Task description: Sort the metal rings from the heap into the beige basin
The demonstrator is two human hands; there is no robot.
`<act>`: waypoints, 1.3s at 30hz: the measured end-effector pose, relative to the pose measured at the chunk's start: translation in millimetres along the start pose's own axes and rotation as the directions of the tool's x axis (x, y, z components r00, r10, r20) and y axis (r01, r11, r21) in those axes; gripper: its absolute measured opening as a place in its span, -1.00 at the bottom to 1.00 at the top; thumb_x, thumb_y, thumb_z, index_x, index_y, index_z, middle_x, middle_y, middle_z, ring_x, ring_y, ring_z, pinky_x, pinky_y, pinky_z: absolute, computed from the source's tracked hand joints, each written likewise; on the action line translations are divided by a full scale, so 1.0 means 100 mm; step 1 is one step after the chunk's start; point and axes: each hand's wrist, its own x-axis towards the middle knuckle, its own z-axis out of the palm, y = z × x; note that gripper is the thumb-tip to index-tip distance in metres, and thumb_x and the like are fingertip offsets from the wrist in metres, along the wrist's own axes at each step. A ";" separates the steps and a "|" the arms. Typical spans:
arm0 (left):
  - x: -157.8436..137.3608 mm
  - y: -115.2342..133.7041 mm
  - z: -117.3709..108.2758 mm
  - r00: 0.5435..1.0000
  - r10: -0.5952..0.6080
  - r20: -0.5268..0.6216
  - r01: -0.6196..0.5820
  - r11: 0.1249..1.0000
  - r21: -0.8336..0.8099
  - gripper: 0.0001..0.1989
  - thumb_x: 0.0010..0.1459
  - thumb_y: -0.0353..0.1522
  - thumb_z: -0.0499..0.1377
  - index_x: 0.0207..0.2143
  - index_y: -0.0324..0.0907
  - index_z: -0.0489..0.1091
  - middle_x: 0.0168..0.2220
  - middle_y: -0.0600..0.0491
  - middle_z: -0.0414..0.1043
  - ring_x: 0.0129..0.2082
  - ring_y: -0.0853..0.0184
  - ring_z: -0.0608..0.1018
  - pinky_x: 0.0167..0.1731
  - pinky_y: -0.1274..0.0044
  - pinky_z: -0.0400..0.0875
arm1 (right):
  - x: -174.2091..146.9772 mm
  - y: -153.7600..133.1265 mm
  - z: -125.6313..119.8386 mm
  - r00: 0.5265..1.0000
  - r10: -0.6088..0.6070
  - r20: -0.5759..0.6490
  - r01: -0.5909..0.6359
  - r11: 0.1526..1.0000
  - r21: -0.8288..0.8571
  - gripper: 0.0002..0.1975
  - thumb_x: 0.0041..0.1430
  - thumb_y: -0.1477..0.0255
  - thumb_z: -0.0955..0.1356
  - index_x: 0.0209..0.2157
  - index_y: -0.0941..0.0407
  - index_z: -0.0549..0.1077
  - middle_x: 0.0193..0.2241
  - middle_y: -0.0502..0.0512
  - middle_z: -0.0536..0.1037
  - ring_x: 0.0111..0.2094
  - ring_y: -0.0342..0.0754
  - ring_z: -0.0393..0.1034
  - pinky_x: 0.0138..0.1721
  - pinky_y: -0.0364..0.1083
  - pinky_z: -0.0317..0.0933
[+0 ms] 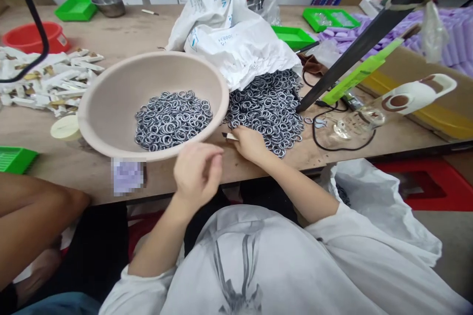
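My left hand [197, 172] is closed, fingers curled and thumb pressed along them, in front of the basin's near rim. Whatever it may hold is hidden. My right hand [249, 143] lies at the near edge of a heap of grey metal rings [266, 108], closed around a small knife [232, 137] with a pale handle and a dark slanted tip pointing left. The wide beige basin [107, 93] left of the heap contains many similar rings [173, 120]. A white printed sack [236, 49] lies behind, its mouth over the heap.
White pieces [55, 81] are piled at left near a red basin [35, 37]. A dark slanted post [354, 49] rises right of the heap, beside a clear bottle [373, 113]. Another person's arm [37, 211] rests at the left edge. An open white bag [373, 197] hangs low right.
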 end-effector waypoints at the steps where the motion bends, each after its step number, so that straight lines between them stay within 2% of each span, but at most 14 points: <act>1: -0.11 0.03 0.07 0.998 -0.040 0.039 0.042 0.997 -0.058 -0.89 0.24 -0.40 0.13 -0.23 -0.15 0.46 -0.31 0.00 0.56 -0.26 0.27 0.56 -0.13 0.40 0.40 | -0.06 0.04 -0.03 1.000 -0.009 -0.007 0.010 0.993 0.114 -0.79 0.31 0.39 0.28 -0.20 0.14 0.53 -0.16 0.20 0.53 -0.13 0.06 0.44 -0.11 -0.03 0.23; 3: -0.30 0.04 0.22 0.959 -0.254 0.127 0.270 0.954 -0.133 -0.85 0.29 -0.36 0.09 -0.21 -0.16 0.46 -0.28 -0.02 0.56 -0.27 0.29 0.56 -0.20 0.45 0.41 | -0.21 0.08 -0.07 0.999 -0.050 0.015 0.038 0.901 0.432 -0.83 0.28 0.37 0.31 -0.25 0.14 0.50 -0.25 0.11 0.51 -0.20 -0.02 0.41 -0.12 -0.06 0.23; 5: -0.41 0.03 0.34 0.862 -0.450 0.233 0.497 0.843 -0.208 -0.79 0.33 -0.29 0.07 -0.12 -0.17 0.44 -0.19 -0.05 0.56 -0.24 0.30 0.57 -0.23 0.49 0.41 | -0.36 0.04 -0.09 0.990 -0.106 0.091 0.006 0.680 0.733 -0.78 0.28 0.28 0.30 -0.29 0.14 0.45 -0.38 0.01 0.45 -0.36 -0.11 0.33 -0.26 -0.12 0.24; 7: -0.44 0.01 0.41 0.782 -0.546 0.300 0.619 0.739 -0.266 -0.74 0.34 -0.22 0.07 -0.11 -0.17 0.43 -0.21 -0.02 0.55 -0.26 0.32 0.55 -0.25 0.51 0.39 | -0.50 -0.06 -0.07 0.981 -0.132 0.141 -0.060 0.485 0.873 -0.71 0.27 0.17 0.30 -0.32 0.13 0.41 -0.48 -0.06 0.36 -0.49 -0.18 0.20 -0.44 -0.17 0.15; 10: -0.40 0.03 0.44 0.733 -0.607 0.308 0.680 0.633 -0.370 -0.70 0.31 -0.13 0.11 -0.29 -0.17 0.43 -0.40 0.07 0.48 -0.40 0.38 0.47 -0.34 0.55 0.32 | -0.65 -0.24 -0.02 0.997 -0.048 0.057 -0.035 0.383 0.923 -0.69 0.24 0.13 0.33 -0.31 0.11 0.38 -0.47 -0.07 0.34 -0.48 -0.18 0.19 -0.43 -0.17 0.17; 14: -0.31 0.10 0.45 0.666 -0.642 0.380 0.706 0.378 -0.599 -0.58 0.20 -0.01 0.19 -0.39 -0.19 0.42 -0.56 0.14 0.31 -0.55 0.45 0.31 -0.50 0.60 0.22 | -0.69 -0.33 -0.01 0.971 -0.091 -0.223 0.238 0.498 0.834 -0.70 0.24 0.18 0.38 -0.12 0.09 0.45 -0.24 0.07 0.48 -0.19 -0.06 0.37 -0.07 -0.03 0.28; 16: -0.28 0.13 0.48 0.629 -0.653 0.422 0.700 0.238 -0.674 -0.56 0.13 0.02 0.23 -0.33 -0.20 0.45 -0.58 0.16 0.27 -0.59 0.47 0.27 -0.56 0.61 0.18 | -0.64 -0.32 -0.03 0.954 -0.149 -0.258 0.298 0.524 0.798 -0.68 0.23 0.15 0.39 -0.13 0.08 0.49 -0.28 0.06 0.47 -0.22 -0.05 0.39 -0.09 -0.02 0.30; 19: -0.23 0.17 0.52 0.588 -0.664 0.461 0.682 0.102 -0.724 -0.56 0.08 0.01 0.29 -0.32 -0.20 0.46 -0.59 0.16 0.27 -0.61 0.48 0.27 -0.60 0.64 0.16 | -0.54 -0.29 -0.04 0.976 -0.134 -0.172 0.212 0.413 0.886 -0.62 0.24 0.05 0.35 -0.22 0.10 0.48 -0.42 -0.02 0.41 -0.45 -0.13 0.36 -0.34 -0.08 0.31; 22: -0.18 0.20 0.52 0.585 -0.649 0.487 0.662 0.034 -0.749 -0.56 0.09 -0.02 0.30 -0.51 -0.20 0.34 -0.60 0.15 0.25 -0.61 0.49 0.26 -0.61 0.64 0.17 | -0.52 -0.28 -0.08 0.979 -0.075 -0.192 0.206 0.356 0.911 -0.60 0.28 0.02 0.30 -0.25 0.09 0.43 -0.50 -0.06 0.40 -0.51 -0.16 0.32 -0.41 -0.13 0.25; 25: -0.15 0.21 0.50 0.569 -0.658 0.494 0.632 -0.035 -0.775 -0.54 0.09 -0.04 0.30 -0.56 -0.19 0.27 -0.64 0.16 0.20 -0.63 0.50 0.24 -0.61 0.64 0.16 | -0.62 -0.25 -0.14 0.935 -0.118 -0.334 0.345 0.522 0.780 -0.64 0.33 0.08 0.28 -0.29 0.10 0.44 -0.43 -0.02 0.47 -0.41 -0.15 0.36 -0.32 -0.14 0.21; 28: -0.14 0.22 0.49 0.516 -0.691 0.506 0.623 -0.103 -0.775 -0.52 0.02 -0.03 0.35 -0.55 -0.20 0.26 -0.65 0.19 0.16 -0.65 0.52 0.19 -0.66 0.66 0.10 | -0.74 -0.22 -0.16 0.907 -0.261 -0.331 0.415 0.697 0.585 -0.65 0.37 0.15 0.27 -0.36 0.11 0.46 -0.46 0.00 0.50 -0.43 -0.16 0.35 -0.35 -0.15 0.15; 31: -0.13 0.25 0.49 0.482 -0.707 0.517 0.622 -0.140 -0.771 -0.48 -0.06 -0.03 0.40 -0.58 -0.21 0.23 -0.63 0.20 0.12 -0.65 0.55 0.15 -0.68 0.68 0.06 | -0.79 -0.21 -0.13 0.889 -0.309 -0.339 0.436 0.799 0.414 -0.64 0.36 0.15 0.27 -0.39 0.12 0.45 -0.49 0.01 0.48 -0.46 -0.16 0.32 -0.40 -0.15 0.09; 35: -0.10 0.28 0.48 0.468 -0.682 0.563 0.645 -0.172 -0.745 -0.47 -0.08 -0.04 0.41 -0.57 -0.19 0.19 -0.62 0.23 0.08 -0.66 0.56 0.11 -0.69 0.68 0.05 | -0.78 -0.22 -0.12 0.891 -0.318 -0.325 0.422 0.844 0.331 -0.60 0.36 0.13 0.25 -0.44 0.11 0.41 -0.53 -0.01 0.44 -0.49 -0.16 0.27 -0.43 -0.15 0.02; 39: -0.12 0.21 0.48 0.455 -0.641 0.618 0.701 -0.170 -0.693 -0.47 -0.03 -0.02 0.37 -0.56 -0.18 0.17 -0.66 0.24 0.07 -0.67 0.55 0.11 -0.67 0.67 0.08 | -0.79 -0.25 -0.11 0.943 -0.255 -0.215 0.325 0.846 0.422 -0.59 0.35 0.13 0.25 -0.46 0.10 0.42 -0.52 0.00 0.48 -0.48 -0.15 0.31 -0.41 -0.16 0.03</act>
